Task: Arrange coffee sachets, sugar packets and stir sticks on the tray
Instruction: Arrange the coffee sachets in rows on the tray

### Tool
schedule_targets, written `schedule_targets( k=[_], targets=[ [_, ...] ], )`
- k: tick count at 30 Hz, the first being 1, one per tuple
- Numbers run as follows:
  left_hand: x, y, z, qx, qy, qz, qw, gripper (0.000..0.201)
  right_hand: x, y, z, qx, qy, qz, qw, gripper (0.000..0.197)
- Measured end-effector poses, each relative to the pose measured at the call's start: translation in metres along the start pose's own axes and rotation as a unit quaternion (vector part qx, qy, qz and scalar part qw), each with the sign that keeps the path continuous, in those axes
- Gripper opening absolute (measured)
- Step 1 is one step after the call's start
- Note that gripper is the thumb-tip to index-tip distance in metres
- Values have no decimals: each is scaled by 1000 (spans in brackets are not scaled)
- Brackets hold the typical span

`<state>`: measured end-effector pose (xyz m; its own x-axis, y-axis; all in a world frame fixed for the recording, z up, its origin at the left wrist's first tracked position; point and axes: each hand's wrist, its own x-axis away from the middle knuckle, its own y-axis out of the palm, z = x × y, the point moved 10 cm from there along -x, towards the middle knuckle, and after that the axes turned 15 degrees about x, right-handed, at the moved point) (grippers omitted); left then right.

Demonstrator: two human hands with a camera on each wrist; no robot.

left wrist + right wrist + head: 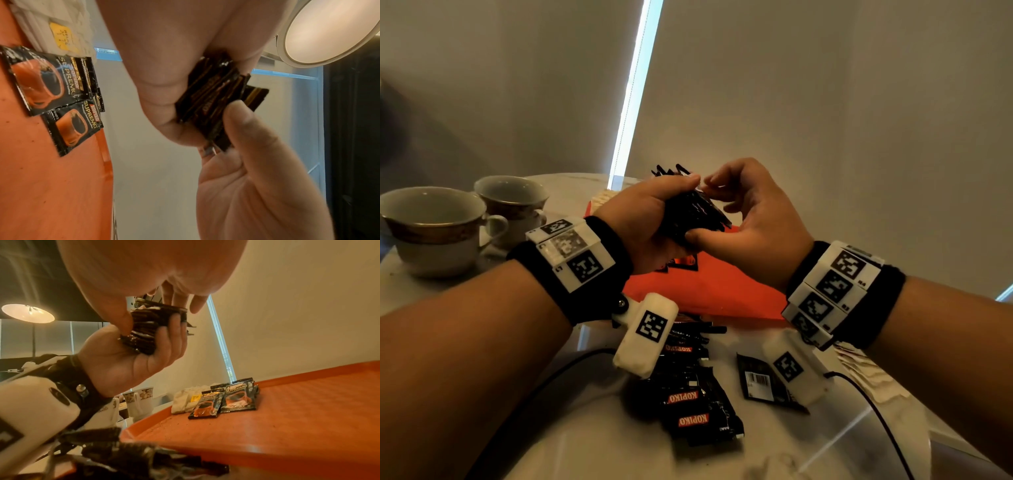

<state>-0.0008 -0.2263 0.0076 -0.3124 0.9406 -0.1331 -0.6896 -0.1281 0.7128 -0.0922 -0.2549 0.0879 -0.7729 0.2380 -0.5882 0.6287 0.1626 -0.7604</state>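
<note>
My left hand [674, 205] grips a thick stack of black coffee sachets [690, 222] above the orange tray [722, 291]. My right hand [705, 209] meets it from the right, thumb [242, 123] pressed on the stack's lower edge [216, 100] and fingers curled at its top. The right wrist view shows the stack [144, 331] sitting in the left palm. Two Kopiko Supremo sachets [238, 395] [207, 404] lie flat on the tray's far corner. White packets [185, 399] with a yellow label lie just beyond them. No stir sticks are identifiable.
Loose Kopiko sachets [688, 394] are heaped on the white table in front of the tray, one more [760, 380] to their right. Two gold-rimmed cups [434, 226] [513, 198] stand at the far left. Black cables run along the table's near edge.
</note>
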Motion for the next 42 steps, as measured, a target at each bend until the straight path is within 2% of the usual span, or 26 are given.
schedule_targets(
  k=[4, 6, 10, 13, 15, 17, 20, 22, 24, 26, 27, 28, 33, 37, 40, 42],
  targets=[
    [3, 7, -9, -24, -39, -45, 998, 44, -5, 1, 0, 77, -3, -37, 996, 67],
    [6, 13, -12, -32, -52, -68, 996, 38, -4, 7, 0, 47, 9, -69, 997, 73],
    [10, 19, -9, -31, -52, -86, 994, 34, -2, 10, 2, 25, 5, -52, 998, 54],
    [9, 23, -10, -24, -46, -100, 994, 32, 1, 9, 4, 15, 10, -72, 997, 52],
    [6, 15, -11, -15, -45, -70, 996, 30, 7, 11, 7, 5, 23, -113, 993, 52],
    [2, 3, -8, -4, -37, -11, 999, 34, 13, 11, 14, 18, 40, -146, 988, 53],
    [1, -12, 6, 4, 4, 66, 998, 36, 23, 2, 29, 48, 85, -175, 980, 50],
    [2, -17, 17, 44, 25, 79, 996, 37, 41, 8, 43, 76, 127, -269, 952, 38],
    [4, -19, 25, 68, 33, 81, 994, 30, 75, 23, 58, 135, 157, -414, 886, 32],
    [6, -21, 30, 57, 31, 80, 995, 19, 114, 35, 67, 188, 168, -526, 812, 42],
    [6, -22, 31, 49, 31, 83, 995, 16, 128, 40, 70, 214, 163, -557, 786, 49],
    [7, -24, 33, 44, 36, 86, 995, 13, 138, 43, 71, 236, 154, -571, 771, 55],
    [6, -38, 36, 40, 56, 123, 990, 16, 145, 47, 73, 273, 139, -544, 781, 60],
    [5, -41, 31, 40, 32, 125, 991, 4, 150, 47, 76, 264, 145, -553, 776, 55],
    [6, -33, 24, 15, 11, 105, 994, 25, 145, 42, 77, 262, 138, -551, 780, 34],
    [8, -27, 22, -8, 13, 95, 995, 24, 131, 31, 78, 241, 151, -518, 807, 15]
  ],
)
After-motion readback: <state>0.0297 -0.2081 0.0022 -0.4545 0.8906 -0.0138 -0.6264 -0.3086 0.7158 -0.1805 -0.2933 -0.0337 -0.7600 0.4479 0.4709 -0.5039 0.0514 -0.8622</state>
